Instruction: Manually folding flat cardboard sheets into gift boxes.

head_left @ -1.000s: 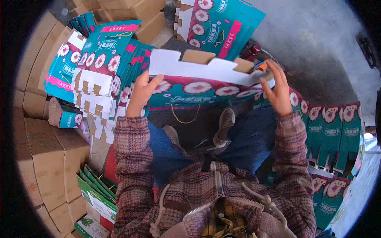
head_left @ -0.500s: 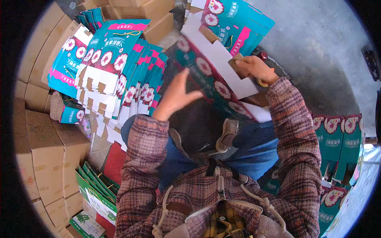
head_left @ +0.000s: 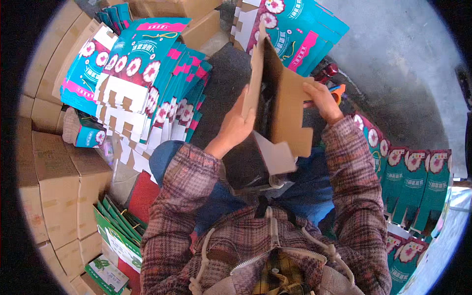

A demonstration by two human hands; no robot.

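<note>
Between my hands is a cardboard gift box, opened into a sleeve, with its plain brown inside facing me and its flaps sticking out. My left hand grips its left wall, fingers behind the board and thumb on the near side. At the right wall's upper edge, my right hand pinches the board. The box is held over my lap, tilted. A white flap hangs at its near end. Most of the printed outside is turned away from view.
Flat teal printed boxes lie in a fanned pile at left, with another stack far ahead. Brown cartons are piled along the left. Formed teal boxes stand at right. An orange object lies beyond my right hand.
The flattened box has been opened into a sleeve and turned so its inside faces me. My left hand, free before, now grips its left wall; my right hand stays on it, slightly lower.
</note>
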